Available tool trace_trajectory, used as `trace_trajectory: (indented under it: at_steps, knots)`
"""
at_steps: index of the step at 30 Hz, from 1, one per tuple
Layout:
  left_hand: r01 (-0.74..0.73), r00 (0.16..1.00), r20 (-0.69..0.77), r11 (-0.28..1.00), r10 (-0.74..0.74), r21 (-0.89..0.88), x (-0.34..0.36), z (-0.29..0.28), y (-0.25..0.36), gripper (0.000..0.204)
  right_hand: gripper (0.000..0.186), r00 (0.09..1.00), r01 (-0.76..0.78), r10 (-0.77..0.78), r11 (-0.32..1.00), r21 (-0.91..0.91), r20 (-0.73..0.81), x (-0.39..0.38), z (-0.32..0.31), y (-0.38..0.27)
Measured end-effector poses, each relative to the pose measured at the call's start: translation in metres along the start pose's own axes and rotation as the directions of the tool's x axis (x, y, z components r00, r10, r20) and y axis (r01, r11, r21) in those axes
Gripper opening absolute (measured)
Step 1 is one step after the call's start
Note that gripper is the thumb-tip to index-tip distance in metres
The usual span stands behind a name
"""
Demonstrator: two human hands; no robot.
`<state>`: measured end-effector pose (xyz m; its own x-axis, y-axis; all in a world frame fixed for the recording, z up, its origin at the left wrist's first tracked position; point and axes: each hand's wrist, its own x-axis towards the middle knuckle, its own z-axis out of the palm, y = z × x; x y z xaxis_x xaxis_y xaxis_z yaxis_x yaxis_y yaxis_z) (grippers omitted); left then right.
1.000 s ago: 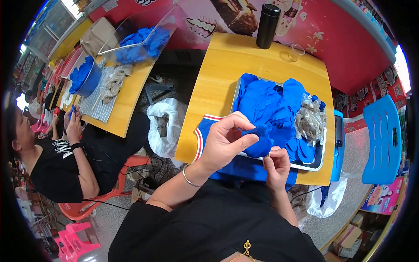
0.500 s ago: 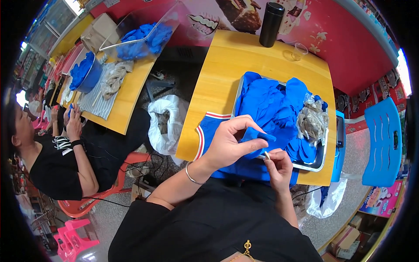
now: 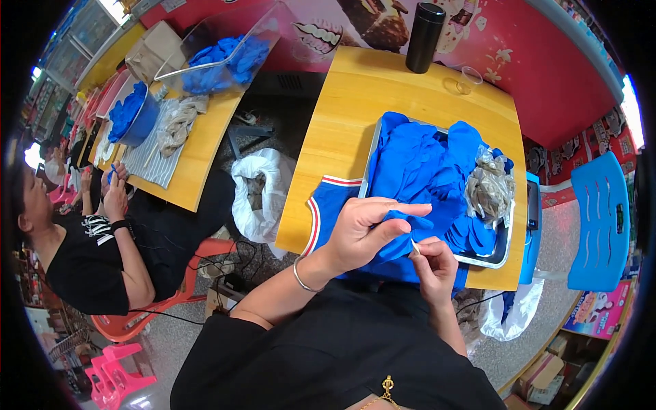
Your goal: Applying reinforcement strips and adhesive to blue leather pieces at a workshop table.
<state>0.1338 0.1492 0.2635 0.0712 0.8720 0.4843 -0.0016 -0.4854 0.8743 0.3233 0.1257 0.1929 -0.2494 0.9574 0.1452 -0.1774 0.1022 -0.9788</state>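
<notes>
My left hand [image 3: 362, 234] grips a small blue cloth piece [image 3: 391, 250], with the index finger stretched over it and the thumb curled in. Close on its right, my right hand [image 3: 437, 265] pinches a small, thin, pale pointed thing [image 3: 415, 247], its tip against the edge of the blue piece. I cannot make out exactly what it is. Just beyond both hands, a metal tray [image 3: 504, 256] holds a heap of blue cloth pieces [image 3: 417, 160] and a crumpled clear bag [image 3: 490, 188] of greyish-brown stuff. Under my hands lies a blue garment with red-and-white trim [image 3: 333, 198].
On the yellow table [image 3: 369, 89] stand a black flask [image 3: 425, 37] and a clear cup [image 3: 469, 80]. A blue chair [image 3: 600, 222] is at right. White bags [image 3: 258, 198] sit on the floor. At left, another person [image 3: 89, 253] handles blue pieces by a second table.
My left index finger has straightened and the blue piece has shifted in its grip. My right hand has turned slightly, and the pale tip now points up at the cloth.
</notes>
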Motion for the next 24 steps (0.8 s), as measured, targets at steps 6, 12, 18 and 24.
trace_trajectory:
  at_steps: [6, 12, 18, 24]
  knots:
    - [-0.011, 0.999, 0.033, 0.992, 0.015, -0.125, -0.004, 0.003, -0.008, 0.041, 0.005, 0.949, -0.278, 0.203, 0.899, 0.338, 0.240, -0.001, -0.002, -0.010]
    - [0.028, 0.995, 0.094, 0.997, -0.021, -0.074, -0.005, -0.004, -0.009, 0.041, 0.006, 0.974, -0.201, 0.156, 0.929, 0.311, 0.162, -0.002, 0.009, -0.004]
    - [0.026, 0.994, 0.110, 0.999, -0.022, -0.043, -0.003, -0.003, 0.001, 0.047, 0.019, 0.986, 0.147, -0.153, 0.986, -0.077, -0.071, 0.002, 0.005, 0.005]
    - [-0.108, 0.994, -0.003, 0.989, 0.109, -0.097, -0.008, -0.002, -0.012, 0.032, 0.019, 0.985, 0.155, -0.161, 0.985, -0.078, -0.068, -0.001, 0.006, 0.008]
